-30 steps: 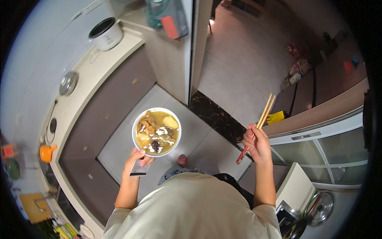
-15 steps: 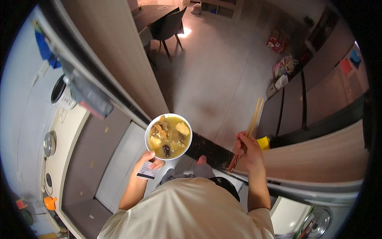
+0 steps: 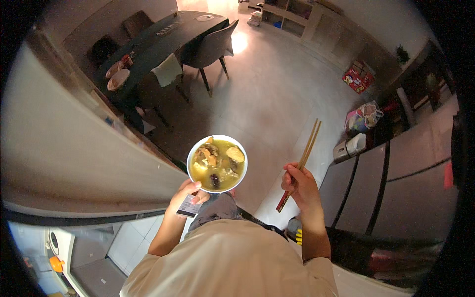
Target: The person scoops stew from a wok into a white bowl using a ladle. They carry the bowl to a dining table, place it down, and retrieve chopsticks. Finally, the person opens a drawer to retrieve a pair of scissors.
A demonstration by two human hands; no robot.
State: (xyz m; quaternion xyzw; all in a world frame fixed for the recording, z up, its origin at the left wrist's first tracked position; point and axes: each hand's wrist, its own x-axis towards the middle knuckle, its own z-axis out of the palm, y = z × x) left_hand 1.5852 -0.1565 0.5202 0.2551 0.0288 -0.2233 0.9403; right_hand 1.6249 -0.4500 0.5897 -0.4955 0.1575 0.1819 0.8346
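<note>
My left hand [image 3: 186, 196] grips the near-left side of a white bowl [image 3: 246, 164], with the thumb at its rim. Yellowish soup [image 3: 225, 177] in it carries pale and orange-brown chunks and a dark piece near the front. A white printed slip or tag [image 3: 189, 206] shows by that hand's palm and wrist; how it is attached is unclear. Off to the right, my right hand [image 3: 301, 187] is closed round a pair of wooden chopsticks [image 3: 310, 142]. Their pale ends point up and away, while the red ends stick out below the fist, apart from the bowl.
A dark dining table [image 3: 163, 37] stands far left, with chairs [image 3: 210, 49] round it and a cloth [image 3: 167, 70] over one. Dark cabinet fronts [image 3: 354, 190] line the right, near a bagged bundle [image 3: 363, 118] and a red box [image 3: 358, 77]. A pale wall panel [image 3: 94, 163] is close on my left.
I have moved forward through the doorway; the kitchen counter has slid back to the lower left and the dining table has come into view. Both hands keep hold of the bowl and chopsticks.
</note>
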